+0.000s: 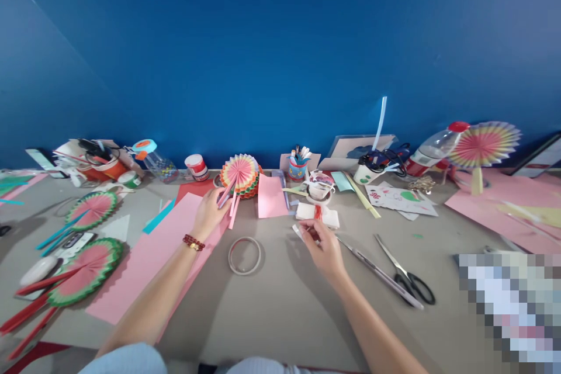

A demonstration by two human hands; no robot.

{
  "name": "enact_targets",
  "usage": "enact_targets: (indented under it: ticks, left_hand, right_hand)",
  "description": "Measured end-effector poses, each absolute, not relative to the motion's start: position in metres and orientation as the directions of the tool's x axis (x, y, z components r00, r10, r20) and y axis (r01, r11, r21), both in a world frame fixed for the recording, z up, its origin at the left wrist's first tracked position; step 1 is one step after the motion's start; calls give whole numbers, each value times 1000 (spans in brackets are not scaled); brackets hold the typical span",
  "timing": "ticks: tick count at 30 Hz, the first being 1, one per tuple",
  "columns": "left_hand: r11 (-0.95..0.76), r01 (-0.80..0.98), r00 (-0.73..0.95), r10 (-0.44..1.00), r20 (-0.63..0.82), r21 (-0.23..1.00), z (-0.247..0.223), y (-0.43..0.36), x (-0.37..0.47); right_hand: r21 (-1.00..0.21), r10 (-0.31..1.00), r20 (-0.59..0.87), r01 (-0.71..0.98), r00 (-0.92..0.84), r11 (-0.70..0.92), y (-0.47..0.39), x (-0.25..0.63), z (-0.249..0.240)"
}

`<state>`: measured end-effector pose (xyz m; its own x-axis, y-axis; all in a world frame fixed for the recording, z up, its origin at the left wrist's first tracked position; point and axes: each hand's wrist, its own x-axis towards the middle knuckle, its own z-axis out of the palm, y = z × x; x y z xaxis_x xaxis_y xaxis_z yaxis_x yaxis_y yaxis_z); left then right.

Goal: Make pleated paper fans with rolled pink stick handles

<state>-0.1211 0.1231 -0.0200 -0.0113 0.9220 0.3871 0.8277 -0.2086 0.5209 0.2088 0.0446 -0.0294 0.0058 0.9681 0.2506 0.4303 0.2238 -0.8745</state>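
Note:
My left hand (212, 210) is closed on the pink stick handle of a round pleated paper fan (239, 172), pink in the centre with yellow and orange edges. My right hand (322, 244) pinches a small white strip (298, 232) between thumb and fingers, low over the grey table. Between my hands a roll of tape (244, 256) lies flat. Just beyond my right hand is a white bundle (318, 214) with a red tie. A pink paper square (272, 196) stands to the right of the fan.
Scissors (405, 274) and a slim cutter (380, 272) lie to the right. Large pink paper (151, 263) and watermelon-coloured fans (90, 272) are on the left. A bottle (432, 151), a paper cup (367, 170) and a jar (196, 167) line the blue wall.

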Motion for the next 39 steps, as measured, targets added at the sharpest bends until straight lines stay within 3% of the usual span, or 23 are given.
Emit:
enact_targets:
  ticks: [5, 9, 14, 16, 19, 26, 32, 39]
  left_hand:
    - [-284, 836, 1, 856, 516, 470, -17, 109, -105]
    - [-413, 806, 158, 841, 517, 425, -10, 88, -84]
    - [-610, 712, 555, 793, 252, 348, -12, 56, -74]
    - [-632, 702, 629, 766, 133, 328, -19, 45, -78]
    - [-616, 717, 633, 771, 64, 325, -29, 32, -83]
    - [-527, 708, 538, 834, 126, 470, -19, 20, -61]
    - [-548, 603, 563, 807, 178, 579, -15, 24, -27]
    - [-452, 461, 549, 821, 155, 763, -23, 30, -29]
  right_hand:
    - [-875, 969, 248, 430, 8, 220, 44, 208, -29]
    - [-875, 968, 249, 428, -7, 228, 44, 208, -32]
    - [-860, 970, 239, 454, -43, 232, 44, 208, -37]
    - [-855, 971, 228, 463, -70, 234, 44, 206, -38]
    - [-840, 968, 221, 481, -116, 250, 43, 204, -38]
    - [-825, 953, 226, 481, -202, 297, 39, 200, -30]
    - [-767, 790, 327, 343, -519, 542, 30, 196, -15]
    - [-784, 756, 304, 299, -580, 544, 32, 196, -14]
